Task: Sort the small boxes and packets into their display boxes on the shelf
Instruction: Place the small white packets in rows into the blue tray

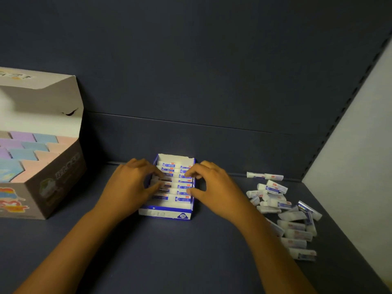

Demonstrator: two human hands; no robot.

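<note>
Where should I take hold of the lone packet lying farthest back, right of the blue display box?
Pinch that packet across its narrow width near the middle, coming down from above with the right hand. It lies flat on the shelf, long axis left to right, apart from the pile, so both long edges look free.

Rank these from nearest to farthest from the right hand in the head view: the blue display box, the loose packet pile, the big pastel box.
1. Blue display box: just left of the right hand, whose fingers reach into it.
2. Loose packet pile: on the shelf to its right.
3. Big pastel box: far left, beyond the left hand.
</note>
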